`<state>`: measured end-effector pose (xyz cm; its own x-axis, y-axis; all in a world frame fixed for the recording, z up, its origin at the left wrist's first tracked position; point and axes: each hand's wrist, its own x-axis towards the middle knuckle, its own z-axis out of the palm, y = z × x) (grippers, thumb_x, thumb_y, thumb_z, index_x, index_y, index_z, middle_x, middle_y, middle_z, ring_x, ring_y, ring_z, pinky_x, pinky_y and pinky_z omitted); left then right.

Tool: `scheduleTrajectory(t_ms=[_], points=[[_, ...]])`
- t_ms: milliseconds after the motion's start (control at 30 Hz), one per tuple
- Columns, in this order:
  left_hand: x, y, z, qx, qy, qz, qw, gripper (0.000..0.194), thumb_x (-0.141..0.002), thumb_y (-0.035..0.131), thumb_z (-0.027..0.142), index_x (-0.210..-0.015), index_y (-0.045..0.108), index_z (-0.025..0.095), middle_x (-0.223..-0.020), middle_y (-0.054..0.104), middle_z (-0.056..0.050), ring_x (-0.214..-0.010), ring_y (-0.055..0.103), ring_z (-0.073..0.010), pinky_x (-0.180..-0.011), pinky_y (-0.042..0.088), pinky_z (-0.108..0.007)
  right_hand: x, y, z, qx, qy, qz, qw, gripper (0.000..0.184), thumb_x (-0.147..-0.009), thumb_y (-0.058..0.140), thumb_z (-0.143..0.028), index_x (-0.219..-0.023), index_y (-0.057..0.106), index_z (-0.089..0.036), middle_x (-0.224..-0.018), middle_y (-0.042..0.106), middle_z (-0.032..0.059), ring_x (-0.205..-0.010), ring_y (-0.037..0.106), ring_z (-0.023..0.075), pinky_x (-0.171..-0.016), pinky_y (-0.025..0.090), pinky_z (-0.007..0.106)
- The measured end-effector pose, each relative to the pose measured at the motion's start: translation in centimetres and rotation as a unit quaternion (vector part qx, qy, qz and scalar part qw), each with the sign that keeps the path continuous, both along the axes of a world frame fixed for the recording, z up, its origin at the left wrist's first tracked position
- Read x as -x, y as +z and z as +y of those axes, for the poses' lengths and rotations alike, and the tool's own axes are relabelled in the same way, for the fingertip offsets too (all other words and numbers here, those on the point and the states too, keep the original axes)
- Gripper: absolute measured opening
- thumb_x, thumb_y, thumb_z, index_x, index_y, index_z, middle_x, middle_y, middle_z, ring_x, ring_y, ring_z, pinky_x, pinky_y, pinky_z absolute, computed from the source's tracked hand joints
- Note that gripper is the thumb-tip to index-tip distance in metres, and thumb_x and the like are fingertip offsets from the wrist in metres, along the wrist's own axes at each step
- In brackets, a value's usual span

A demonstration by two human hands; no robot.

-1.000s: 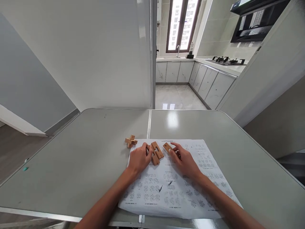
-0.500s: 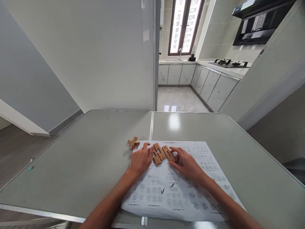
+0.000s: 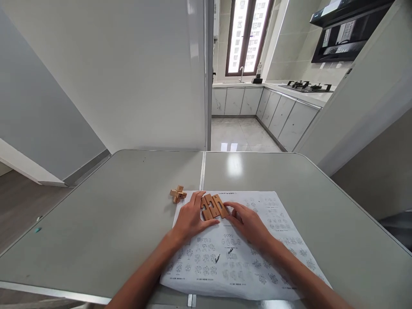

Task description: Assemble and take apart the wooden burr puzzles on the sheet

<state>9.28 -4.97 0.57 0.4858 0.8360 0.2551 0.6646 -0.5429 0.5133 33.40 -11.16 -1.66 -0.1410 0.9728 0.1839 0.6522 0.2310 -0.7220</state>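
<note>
Three flat wooden puzzle pieces with slots lie side by side, touching, on a printed sheet (image 3: 251, 274). The rightmost piece (image 3: 220, 207) bears a 2, the middle piece (image 3: 211, 206) a 1, and the left piece (image 3: 206, 212) is partly covered by fingers. My left hand (image 3: 190, 216) cups the row from the left, fingers at its far end and thumb along its near edge. My right hand (image 3: 246, 219) has thumb and index finger on the right edge of the 2 piece. An assembled wooden cross-shaped puzzle (image 3: 178, 194) sits beyond my left hand.
The sheet shows rows of small diagrams and two black tick marks. It lies on a grey table (image 3: 106, 223) with a metal seam and edge. A small teal bit (image 3: 37, 229) is at the far left. Behind are a wall and a kitchen with a stove (image 3: 305, 86).
The 2 piece has moved left against the other two, closing the gap. My left thumb has swung out along the near edge of the row. The view has shifted slightly.
</note>
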Motion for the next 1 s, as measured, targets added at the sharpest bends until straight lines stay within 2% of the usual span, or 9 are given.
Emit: scheduleTrajectory(t_ms=[133, 300, 400, 500, 600, 700, 800, 900, 1000], points=[[0.3, 0.0, 0.4, -0.002, -0.03, -0.011, 0.999, 0.085, -0.079, 0.084, 0.051, -0.148, 0.039, 0.029, -0.142, 0.057, -0.012, -0.121, 0.066, -0.0359, -0.095, 0.058, -0.048, 0.1, 0.1, 0.0, -0.012, 0.014, -0.004, 1.0, 0.038, -0.103, 0.052, -0.033, -0.139, 0.062, -0.027, -0.094, 0.074, 0.0063, -0.079, 0.067, 0.0237, -0.076, 0.054, 0.039], [0.8, 0.1, 0.3, -0.001, -0.043, -0.005, 0.999, 0.079, -0.086, 0.079, 0.043, -0.152, 0.037, 0.03, -0.152, 0.043, -0.015, -0.114, 0.068, -0.0319, -0.088, 0.061, -0.045, 0.1, 0.3, -0.2, -0.011, 0.053, -0.02, 0.998, 0.043, -0.105, 0.047, -0.027, -0.148, 0.055, -0.028, -0.106, 0.075, 0.0078, -0.089, 0.07, 0.0245, -0.083, 0.055, 0.041], [0.7, 0.2, 0.0, -0.035, -0.061, 0.007, 0.998, 0.069, -0.088, 0.079, 0.043, -0.146, 0.045, 0.029, -0.144, 0.049, -0.014, -0.113, 0.066, -0.0312, -0.093, 0.057, -0.045, 0.2, 0.7, -0.5, -0.02, 0.077, -0.022, 0.997, 0.046, -0.106, 0.044, -0.024, -0.151, 0.053, -0.028, -0.115, 0.076, 0.0094, -0.096, 0.072, 0.0257, -0.086, 0.056, 0.043], [0.4, 0.4, -0.3, -0.076, -0.093, 0.021, 0.992, 0.062, -0.084, 0.083, 0.05, -0.136, 0.057, 0.028, -0.131, 0.059, -0.012, -0.118, 0.061, -0.0335, -0.1, 0.051, -0.048, 0.3, 1.0, -0.8, -0.017, 0.107, -0.021, 0.994, 0.048, -0.106, 0.042, -0.02, -0.152, 0.05, -0.03, -0.13, 0.074, 0.0088, -0.108, 0.073, 0.0266, -0.092, 0.057, 0.044], [0.2, 0.6, -0.2, -0.078, -0.113, 0.034, 0.99, 0.055, -0.081, 0.085, 0.053, -0.125, 0.064, 0.027, -0.128, 0.065, -0.012, -0.12, 0.059, -0.0346, -0.102, 0.047, -0.05, 0.3, 0.9, -0.9, -0.018, 0.124, -0.019, 0.992, 0.051, -0.105, 0.04, -0.016, -0.152, 0.049, -0.031, -0.14, 0.071, 0.0071, -0.118, 0.071, 0.0269, -0.097, 0.056, 0.045], [0.3, 0.7, 0.2, -0.073, -0.111, 0.035, 0.991, 0.044, -0.086, 0.082, 0.051, -0.12, 0.067, 0.027, -0.129, 0.068, -0.011, -0.123, 0.058, -0.0338, -0.105, 0.045, -0.05, 0.2, 0.6, -0.8, -0.019, 0.122, -0.017, 0.992, 0.053, -0.104, 0.041, -0.015, -0.154, 0.048, -0.032, -0.142, 0.07, 0.0074, -0.114, 0.074, 0.0263, -0.098, 0.057, 0.046], [0.6, 0.8, 0.5, -0.075, -0.105, 0.032, 0.991, 0.048, -0.086, 0.082, 0.05, -0.127, 0.066, 0.029, -0.137, 0.066, -0.01, -0.129, 0.056, -0.0339, -0.11, 0.043, -0.051, 0.3, 0.6, -0.8, -0.018, 0.117, -0.018, 0.993, 0.053, -0.103, 0.044, -0.016, -0.153, 0.049, -0.031, -0.14, 0.07, 0.0079, -0.102, 0.076, 0.0247, -0.096, 0.057, 0.045], [0.8, 0.8, 0.8, -0.071, -0.115, 0.039, 0.99, 0.049, -0.088, 0.081, 0.046, -0.133, 0.065, 0.032, -0.146, 0.063, -0.008, -0.137, 0.052, -0.0343, -0.114, 0.041, -0.053, 0.4, 0.8, -0.8, -0.012, 0.112, -0.023, 0.993, 0.051, -0.103, 0.045, -0.018, -0.153, 0.049, -0.03, -0.134, 0.073, 0.0085, -0.094, 0.075, 0.0235, -0.092, 0.057, 0.043], [1.0, 0.8, 1.0, -0.063, -0.132, 0.047, 0.988, 0.041, -0.094, 0.075, 0.042, -0.134, 0.067, 0.034, -0.149, 0.063, -0.006, -0.141, 0.05, -0.0345, -0.116, 0.041, -0.055, 0.4, 1.1, -0.9, 0.002, 0.102, -0.027, 0.994, 0.05, -0.103, 0.045, -0.02, -0.152, 0.05, -0.029, -0.124, 0.076, 0.0082, -0.087, 0.073, 0.0226, -0.087, 0.056, 0.041]])
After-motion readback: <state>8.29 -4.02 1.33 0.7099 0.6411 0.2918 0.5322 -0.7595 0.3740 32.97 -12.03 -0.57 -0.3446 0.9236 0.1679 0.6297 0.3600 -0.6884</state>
